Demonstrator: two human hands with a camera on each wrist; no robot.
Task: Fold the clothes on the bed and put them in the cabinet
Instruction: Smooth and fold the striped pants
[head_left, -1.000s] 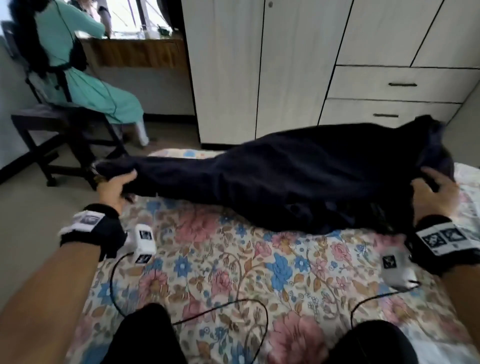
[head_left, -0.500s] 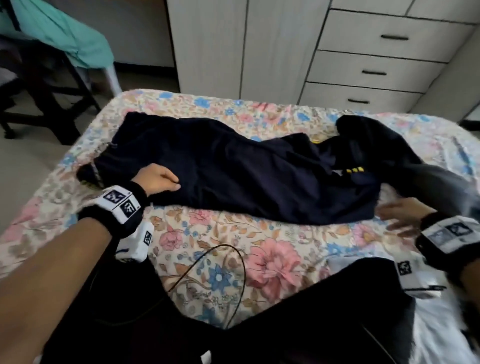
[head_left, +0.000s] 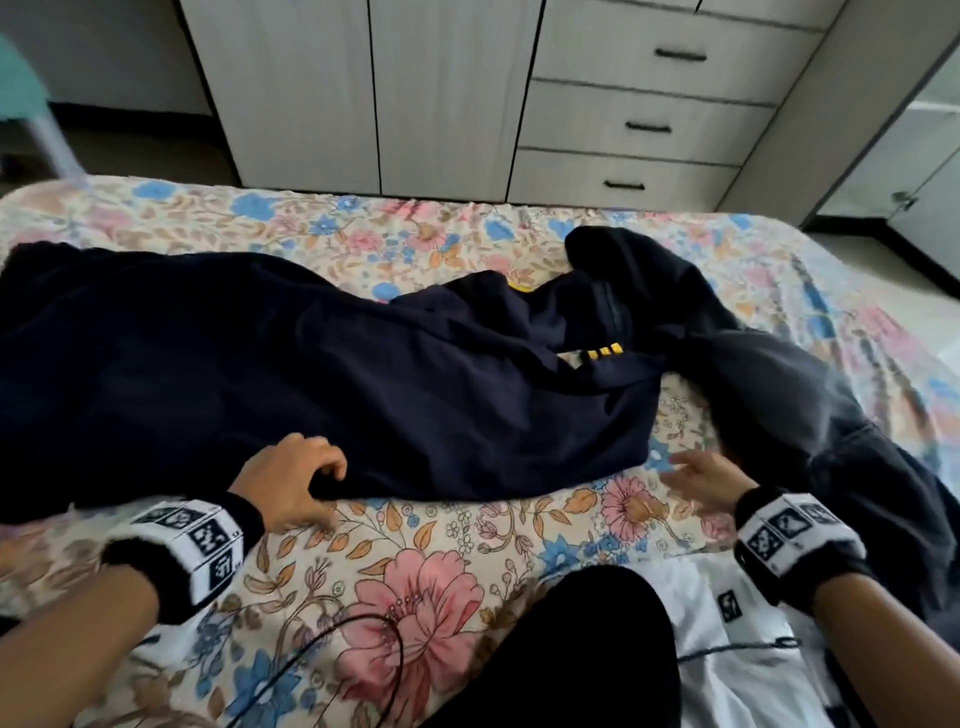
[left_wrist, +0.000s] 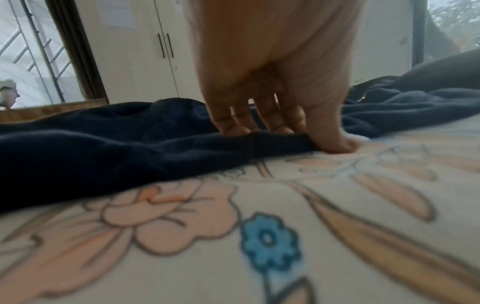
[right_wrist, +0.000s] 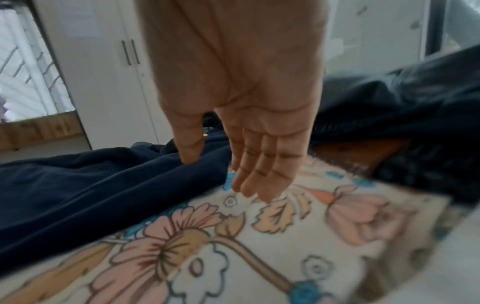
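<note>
Garment position: the navy trousers (head_left: 322, 374), held up off the bed (head_left: 441, 545) a second ago, now lie flat across it toward its left edge, ready for folding. The left hand (head_left: 288, 486) curls its fingers (left_wrist: 270, 121) round their near hem. The right hand (head_left: 701, 478), now released, hovers flat and spread over bare sheet, between the trousers and a darker garment (head_left: 779, 384) near the right edge.

A left hand (left_wrist: 275, 82) pinches the near edge of a dark navy garment (left_wrist: 116, 144) against a floral bedsheet (left_wrist: 285, 236), with pale cabinet doors (left_wrist: 145, 51) behind.
</note>
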